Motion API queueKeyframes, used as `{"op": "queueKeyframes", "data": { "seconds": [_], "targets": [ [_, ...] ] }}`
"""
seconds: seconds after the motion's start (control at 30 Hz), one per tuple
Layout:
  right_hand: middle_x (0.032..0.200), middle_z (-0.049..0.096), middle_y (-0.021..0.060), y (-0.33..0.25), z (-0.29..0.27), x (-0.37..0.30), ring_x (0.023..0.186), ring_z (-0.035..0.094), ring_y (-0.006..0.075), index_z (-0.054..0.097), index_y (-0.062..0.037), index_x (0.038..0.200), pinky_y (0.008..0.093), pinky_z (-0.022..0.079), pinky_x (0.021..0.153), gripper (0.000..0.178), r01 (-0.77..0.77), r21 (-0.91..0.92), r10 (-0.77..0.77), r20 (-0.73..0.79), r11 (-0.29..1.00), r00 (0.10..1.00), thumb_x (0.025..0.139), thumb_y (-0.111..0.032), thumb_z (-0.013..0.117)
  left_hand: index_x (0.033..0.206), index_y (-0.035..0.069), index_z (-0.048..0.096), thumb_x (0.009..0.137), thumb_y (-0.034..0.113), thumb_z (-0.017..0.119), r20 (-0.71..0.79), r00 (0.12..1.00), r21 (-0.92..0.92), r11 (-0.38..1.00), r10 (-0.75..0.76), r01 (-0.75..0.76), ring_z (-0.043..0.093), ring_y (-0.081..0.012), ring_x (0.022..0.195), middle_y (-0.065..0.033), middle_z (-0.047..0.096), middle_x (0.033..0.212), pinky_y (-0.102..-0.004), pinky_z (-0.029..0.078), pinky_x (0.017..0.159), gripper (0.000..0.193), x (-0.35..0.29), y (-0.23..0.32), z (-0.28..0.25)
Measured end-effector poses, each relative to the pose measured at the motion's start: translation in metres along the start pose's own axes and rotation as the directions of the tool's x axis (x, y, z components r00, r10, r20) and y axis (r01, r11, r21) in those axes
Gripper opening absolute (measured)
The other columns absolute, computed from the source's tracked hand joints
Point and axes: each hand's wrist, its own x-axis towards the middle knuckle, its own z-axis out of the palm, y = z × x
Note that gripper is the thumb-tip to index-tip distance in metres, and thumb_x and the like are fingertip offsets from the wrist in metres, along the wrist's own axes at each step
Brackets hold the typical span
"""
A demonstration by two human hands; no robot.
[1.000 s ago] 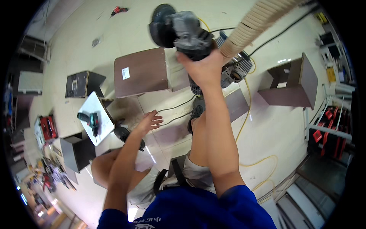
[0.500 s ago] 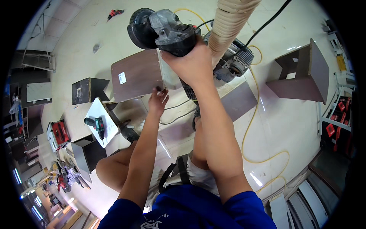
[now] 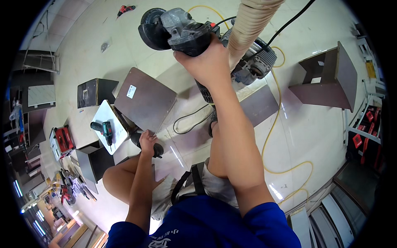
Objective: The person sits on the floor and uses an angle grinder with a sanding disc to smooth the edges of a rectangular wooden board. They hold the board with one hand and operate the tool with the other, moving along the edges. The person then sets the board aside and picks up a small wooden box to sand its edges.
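Observation:
My right hand is wrapped round the body of an angle grinder, raised above the floor at the top middle. Its round black guard points left, and its disc's working face cannot be made out. My left hand is lower down, by my shoe, with curled fingers at the near corner of a brown wooden box. The box stands at an angle, with a small white label on its upper face. How firmly the fingers hold that corner is partly hidden.
A ribbed cream hose passes right of the grinder, before a grey motor unit. A yellow hose winds over the floor. At left, a green drill lies on a white board; another brown cabinet stands right.
The brown box has turned, its near corner swinging toward me and to the left. My left hand has moved down and left with that corner. The grinder has barely shifted.

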Motion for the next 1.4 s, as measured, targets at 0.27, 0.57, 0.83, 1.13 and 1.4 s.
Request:
{"op": "queueKeyframes", "data": {
  "seconds": [0.27, 0.57, 0.83, 1.13, 1.4],
  "targets": [
    [0.095, 0.074, 0.0225, 0.002, 0.002, -0.003, 0.091, 0.073, 0.0357, 0.062, 0.0068, 0.107, 0.0402, 0.058, 0.083, 0.067, -0.019, -0.083, 0.022, 0.034, 0.996, 0.999, 0.063, -0.037, 0.087, 0.095, 0.007, 0.059, 0.103, 0.043, 0.052, -0.224, 0.931, 0.362, 0.911, 0.289, -0.196, 0.055, -0.0137, 0.076, 0.0014, 0.054, 0.078, -0.0309, 0.047, 0.069, 0.038, -0.006, 0.007, 0.035],
    [0.098, 0.073, 0.0217, 0.002, 0.020, -0.007, 0.093, 0.073, 0.0352, 0.062, 0.0058, 0.110, 0.0399, 0.058, 0.085, 0.066, 0.014, -0.093, -0.007, 0.075, 0.996, 0.997, 0.064, -0.036, 0.086, 0.092, -0.004, 0.060, 0.105, 0.043, 0.050, -0.250, 0.775, 0.448, 0.779, 0.581, -0.439, 0.054, -0.0183, 0.080, -0.0069, 0.060, 0.084, -0.0353, 0.045, 0.075, 0.050, 0.062, 0.004, 0.045],
    [0.098, 0.074, 0.0158, 0.009, 0.034, -0.011, 0.091, 0.072, 0.0264, 0.066, 0.0034, 0.108, 0.0352, 0.056, 0.084, 0.062, -0.032, -0.015, 0.034, 0.145, 0.999, 0.989, 0.067, -0.038, 0.087, 0.102, -0.004, 0.059, 0.100, 0.052, 0.055, -0.058, 0.986, 0.312, 0.941, 0.156, -0.130, 0.063, -0.0204, 0.069, -0.0091, 0.064, 0.086, -0.0344, 0.052, 0.066, 0.056, 0.074, 0.062, 0.097],
    [0.074, 0.067, 0.0069, 0.018, 0.075, -0.057, 0.059, 0.065, 0.0162, 0.068, -0.0013, 0.091, 0.0322, 0.051, 0.054, 0.027, -0.413, 0.321, 0.324, 0.295, 0.852, 0.899, 0.081, -0.021, 0.084, 0.131, 0.003, 0.052, 0.103, 0.033, 0.055, 0.483, 0.832, 0.349, 0.812, 0.271, -0.467, 0.064, -0.0180, 0.105, -0.0076, 0.066, 0.112, -0.0333, 0.048, 0.090, 0.041, -0.103, 0.078, 0.095],
    [0.078, 0.065, 0.0052, 0.035, 0.115, -0.216, 0.065, 0.067, 0.0180, 0.061, -0.0027, 0.098, 0.0314, 0.054, 0.058, 0.023, -0.478, 0.679, 0.368, 0.313, 0.558, 0.875, 0.088, -0.018, 0.075, 0.133, -0.002, 0.046, 0.100, 0.020, 0.064, 0.684, 0.722, 0.344, 0.825, 0.108, -0.449, 0.061, -0.0139, 0.098, -0.0108, 0.064, 0.109, -0.0308, 0.050, 0.086, 0.044, -0.161, 0.085, 0.065]
  ]
}}
